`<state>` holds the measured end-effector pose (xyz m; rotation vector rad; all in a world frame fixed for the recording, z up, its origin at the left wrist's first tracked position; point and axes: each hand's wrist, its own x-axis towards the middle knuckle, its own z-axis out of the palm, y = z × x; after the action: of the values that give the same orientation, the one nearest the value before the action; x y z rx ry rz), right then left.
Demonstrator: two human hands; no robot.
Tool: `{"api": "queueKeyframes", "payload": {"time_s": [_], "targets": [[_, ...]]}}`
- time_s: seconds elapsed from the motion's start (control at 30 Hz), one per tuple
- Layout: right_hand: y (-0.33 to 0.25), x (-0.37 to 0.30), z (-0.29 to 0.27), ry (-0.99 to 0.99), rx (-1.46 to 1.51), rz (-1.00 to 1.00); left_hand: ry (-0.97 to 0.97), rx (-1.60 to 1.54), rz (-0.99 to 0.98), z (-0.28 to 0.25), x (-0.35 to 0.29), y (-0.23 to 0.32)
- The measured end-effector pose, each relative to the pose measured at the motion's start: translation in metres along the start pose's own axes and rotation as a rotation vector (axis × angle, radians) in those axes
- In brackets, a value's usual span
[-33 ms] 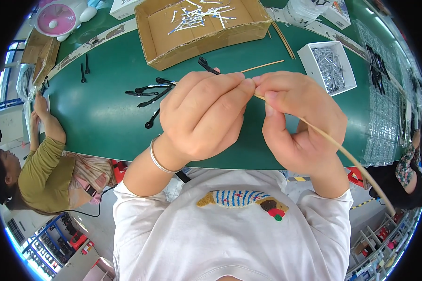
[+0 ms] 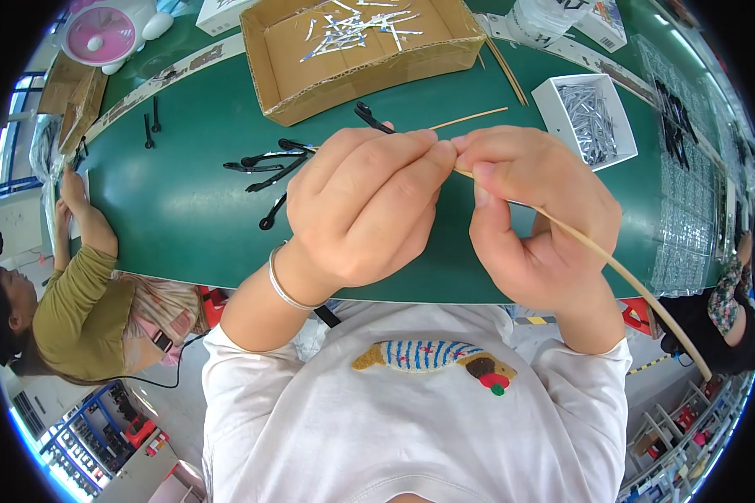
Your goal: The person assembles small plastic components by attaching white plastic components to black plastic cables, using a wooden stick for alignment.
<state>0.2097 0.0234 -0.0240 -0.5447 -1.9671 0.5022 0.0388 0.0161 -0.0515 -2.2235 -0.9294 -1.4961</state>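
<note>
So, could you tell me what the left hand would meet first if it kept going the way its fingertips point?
The left hand points right, toward the right hand. Their fingertips already nearly touch on the thin bamboo-coloured stick, so it would likely meet those fingers first.

The person wore a white short-sleeved T-shirt (image 2: 411,419) with a striped blue fish patch (image 2: 432,356), and a thin silver bangle (image 2: 281,281) on the left wrist.

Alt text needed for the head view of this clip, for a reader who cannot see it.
Two bare hands, left hand and right hand, pinch a long thin wooden stick between them above a green table. On the table lie black plastic pieces, a cardboard tray of small silvery parts and a white box of metal pins; another person sits at the left.
</note>
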Motion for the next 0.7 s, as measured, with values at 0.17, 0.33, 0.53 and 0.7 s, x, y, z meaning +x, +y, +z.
{"api": "queueKeyframes", "payload": {"time_s": [0.17, 0.33, 0.53, 0.7], "targets": [[-0.002, 0.003, -0.005, -0.042, -0.047, 0.025, -0.043, 0.0, -0.011, -0.001, 0.002, 0.002], [-0.003, 0.002, 0.007, 0.143, -0.017, 0.069, -0.011, -0.016, -0.036, -0.004, 0.004, 0.002], [-0.003, 0.0, 0.009, 0.176, -0.001, 0.046, -0.021, -0.057, -0.063, -0.005, 0.006, 0.003], [0.0, 0.002, 0.005, 0.154, 0.01, 0.038, -0.035, -0.063, -0.041, -0.005, 0.005, 0.003]]}}
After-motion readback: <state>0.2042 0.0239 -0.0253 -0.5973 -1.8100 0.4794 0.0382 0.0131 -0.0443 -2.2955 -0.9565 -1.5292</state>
